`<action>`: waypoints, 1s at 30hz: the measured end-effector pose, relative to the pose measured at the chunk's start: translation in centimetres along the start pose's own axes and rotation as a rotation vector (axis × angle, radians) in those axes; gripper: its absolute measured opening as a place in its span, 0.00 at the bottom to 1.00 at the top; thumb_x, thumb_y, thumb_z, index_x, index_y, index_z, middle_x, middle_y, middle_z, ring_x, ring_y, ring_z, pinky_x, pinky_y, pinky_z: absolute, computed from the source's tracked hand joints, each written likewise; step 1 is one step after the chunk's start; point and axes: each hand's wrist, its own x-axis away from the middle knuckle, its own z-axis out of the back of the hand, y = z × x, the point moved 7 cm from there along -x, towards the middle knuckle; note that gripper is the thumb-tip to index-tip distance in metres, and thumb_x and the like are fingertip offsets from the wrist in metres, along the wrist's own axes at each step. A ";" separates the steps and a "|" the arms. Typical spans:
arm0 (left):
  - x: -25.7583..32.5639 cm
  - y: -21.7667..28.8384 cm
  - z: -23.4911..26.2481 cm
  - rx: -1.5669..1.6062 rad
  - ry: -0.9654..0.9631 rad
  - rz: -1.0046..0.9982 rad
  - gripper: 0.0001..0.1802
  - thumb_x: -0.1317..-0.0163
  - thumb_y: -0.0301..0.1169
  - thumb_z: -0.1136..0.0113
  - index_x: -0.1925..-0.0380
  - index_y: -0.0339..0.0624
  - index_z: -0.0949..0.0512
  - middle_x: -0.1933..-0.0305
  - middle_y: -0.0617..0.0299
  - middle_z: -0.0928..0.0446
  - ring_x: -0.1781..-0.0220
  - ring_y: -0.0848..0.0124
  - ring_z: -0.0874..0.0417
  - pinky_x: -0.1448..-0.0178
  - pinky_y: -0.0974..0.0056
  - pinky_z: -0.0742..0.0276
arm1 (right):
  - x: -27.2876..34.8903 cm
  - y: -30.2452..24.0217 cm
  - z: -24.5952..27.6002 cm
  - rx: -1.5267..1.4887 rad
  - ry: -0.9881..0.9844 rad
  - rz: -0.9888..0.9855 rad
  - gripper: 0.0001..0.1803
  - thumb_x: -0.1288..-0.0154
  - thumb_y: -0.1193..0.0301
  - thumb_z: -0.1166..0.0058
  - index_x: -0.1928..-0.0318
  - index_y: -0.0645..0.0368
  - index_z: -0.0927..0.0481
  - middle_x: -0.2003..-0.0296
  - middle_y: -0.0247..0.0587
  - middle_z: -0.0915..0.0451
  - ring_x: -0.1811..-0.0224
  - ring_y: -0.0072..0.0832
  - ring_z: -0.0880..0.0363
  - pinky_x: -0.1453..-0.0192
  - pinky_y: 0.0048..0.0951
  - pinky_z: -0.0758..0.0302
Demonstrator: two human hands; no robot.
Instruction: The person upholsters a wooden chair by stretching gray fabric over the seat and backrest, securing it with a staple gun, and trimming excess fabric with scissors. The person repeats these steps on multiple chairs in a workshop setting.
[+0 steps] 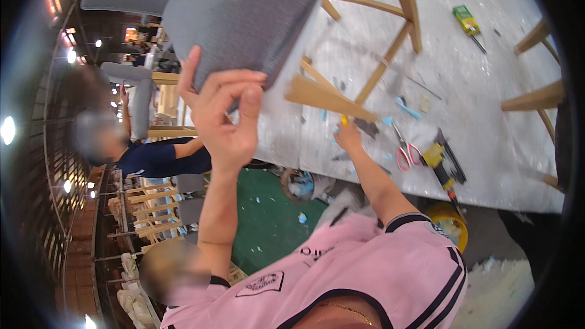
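Note:
A grey upholstered chair part point(244, 18) slants across the upper middle, its fabric corner under my left hand point(222, 109). Thumb and forefinger bend together at the lower edge, while another finger lies along the cloth. Lower right of it, my right hand point(348, 137) is closed at the table's near edge around a small yellow object point(344, 120), mostly hidden by the fingers. Just above that hand a wooden chair leg point(329, 97) slants past, joined to the wooden frame point(381, 64).
On the plastic-covered table point(475, 79) lie red-handled scissors point(407, 155), a yellow-and-black power tool point(440, 161), a green-and-yellow box point(466, 19) and blue scraps point(408, 108). More wooden legs point(536, 96) stand at right. A co-worker in dark blue point(152, 157) is at left. A yellow bucket point(452, 222) stands below.

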 end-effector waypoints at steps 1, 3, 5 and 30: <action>-1.5 0.8 -0.7 0.026 -0.015 -0.046 0.09 0.34 0.34 0.34 0.72 0.45 0.13 0.62 0.68 0.13 0.26 0.54 0.36 0.21 0.49 0.55 | -2.4 2.0 -1.6 0.038 0.072 -0.039 0.17 0.36 0.64 0.40 0.48 0.54 0.19 0.40 0.54 0.29 0.41 0.55 0.25 0.43 0.51 0.21; -2.2 1.1 -1.1 0.036 -0.044 -0.063 0.09 0.35 0.35 0.33 0.72 0.45 0.13 0.62 0.70 0.13 0.25 0.55 0.37 0.20 0.47 0.57 | -5.2 4.0 -3.1 0.096 0.114 -0.015 0.16 0.37 0.69 0.43 0.49 0.55 0.21 0.42 0.55 0.30 0.46 0.55 0.24 0.44 0.52 0.21; -1.8 0.6 -0.8 0.046 -0.037 -0.062 0.09 0.35 0.35 0.33 0.73 0.46 0.13 0.63 0.72 0.13 0.24 0.55 0.39 0.20 0.43 0.60 | -4.4 3.6 -2.4 0.093 0.071 0.057 0.18 0.39 0.73 0.43 0.47 0.56 0.23 0.44 0.56 0.28 0.47 0.55 0.23 0.44 0.51 0.21; -0.7 -0.1 -1.1 0.145 0.071 -0.119 0.07 0.32 0.32 0.35 0.68 0.43 0.13 0.59 0.67 0.12 0.30 0.63 0.32 0.24 0.54 0.51 | 17.6 -2.5 26.9 -1.072 -0.166 0.242 0.16 0.20 0.64 0.52 0.57 0.64 0.19 0.80 0.31 0.27 0.80 0.18 0.29 0.76 0.24 0.35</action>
